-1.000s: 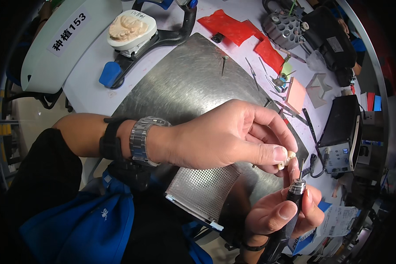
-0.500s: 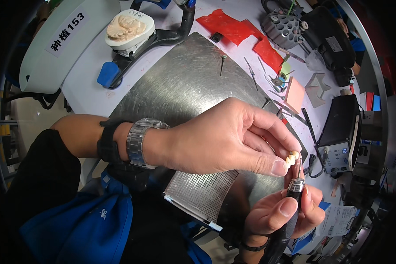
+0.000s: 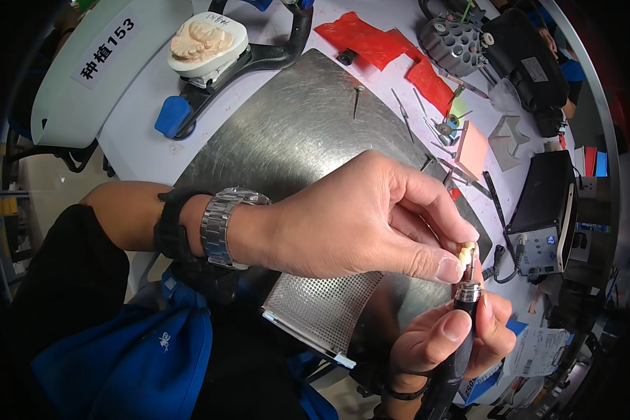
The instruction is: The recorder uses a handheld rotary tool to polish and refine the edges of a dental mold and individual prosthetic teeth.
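Between the thumb and fingers of my left hand (image 3: 360, 220) is a small tooth-coloured dental bridge (image 3: 466, 253), partly covered by the fingertips. My right hand (image 3: 451, 336) wraps round a black handpiece (image 3: 462, 343) with a silver collar, held upright from below. The handpiece's thin metal bur (image 3: 472, 264) stands right beside the bridge; whether the two touch I cannot tell. Both hands are close together over the right side of a metal plate (image 3: 294, 133).
A plaster dental model (image 3: 201, 42) sits on a black articulator at the back left. Loose burs (image 3: 402, 108), a pink block (image 3: 472, 150), red sheets (image 3: 364, 38) and a grey bur holder (image 3: 451, 49) lie to the right. A control box (image 3: 539, 248) stands at far right; a perforated metal screen (image 3: 322, 308) is below my left hand.
The handpiece has shifted slightly left, bringing the bur across to the bridge. The bridge has turned a little in my left fingers. The view has shifted slightly.
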The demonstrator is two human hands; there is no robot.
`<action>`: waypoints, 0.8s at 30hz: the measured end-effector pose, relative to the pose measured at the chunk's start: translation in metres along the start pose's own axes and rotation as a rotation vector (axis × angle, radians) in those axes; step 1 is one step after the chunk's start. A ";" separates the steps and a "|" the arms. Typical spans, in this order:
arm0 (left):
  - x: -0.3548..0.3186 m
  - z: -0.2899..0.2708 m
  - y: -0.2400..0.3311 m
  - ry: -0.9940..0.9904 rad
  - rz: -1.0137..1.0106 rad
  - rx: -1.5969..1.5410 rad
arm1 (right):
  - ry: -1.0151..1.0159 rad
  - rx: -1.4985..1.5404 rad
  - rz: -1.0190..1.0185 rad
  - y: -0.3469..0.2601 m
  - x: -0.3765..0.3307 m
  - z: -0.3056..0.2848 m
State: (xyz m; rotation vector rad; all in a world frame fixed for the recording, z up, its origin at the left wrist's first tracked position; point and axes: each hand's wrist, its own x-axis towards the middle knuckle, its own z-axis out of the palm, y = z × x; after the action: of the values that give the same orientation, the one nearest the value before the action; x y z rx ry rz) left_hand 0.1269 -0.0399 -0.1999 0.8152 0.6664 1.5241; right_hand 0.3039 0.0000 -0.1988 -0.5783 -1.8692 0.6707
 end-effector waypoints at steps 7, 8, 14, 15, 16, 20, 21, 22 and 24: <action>0.000 -0.002 -0.004 -0.004 0.043 0.027 | 0.016 0.016 -0.017 0.003 -0.002 0.002; 0.000 -0.002 -0.004 -0.014 0.060 0.029 | 0.016 0.016 -0.017 0.003 -0.001 0.001; 0.001 0.001 -0.002 -0.037 0.046 -0.048 | 0.115 0.221 0.083 0.000 0.001 0.011; 0.002 0.001 -0.001 -0.038 0.046 -0.048 | 0.116 0.220 0.082 0.001 0.002 0.010; 0.002 0.001 -0.001 -0.039 0.029 -0.053 | 0.078 0.252 0.068 0.004 0.002 0.008; 0.001 -0.001 -0.001 -0.027 0.036 -0.034 | 0.016 0.256 0.043 0.006 0.002 0.004; 0.001 -0.001 -0.001 -0.027 0.035 -0.034 | 0.016 0.256 0.043 0.006 0.002 0.004; 0.001 -0.001 -0.001 -0.030 0.039 -0.030 | 0.018 0.265 0.040 0.006 0.002 0.005; 0.002 -0.001 -0.001 -0.032 0.042 -0.026 | 0.021 0.273 0.037 0.005 0.003 0.006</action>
State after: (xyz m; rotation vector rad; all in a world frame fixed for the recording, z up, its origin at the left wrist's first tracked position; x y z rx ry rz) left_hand 0.1268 -0.0382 -0.2012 0.8369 0.6081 1.5509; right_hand 0.2975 0.0042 -0.2023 -0.4409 -1.7138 0.9234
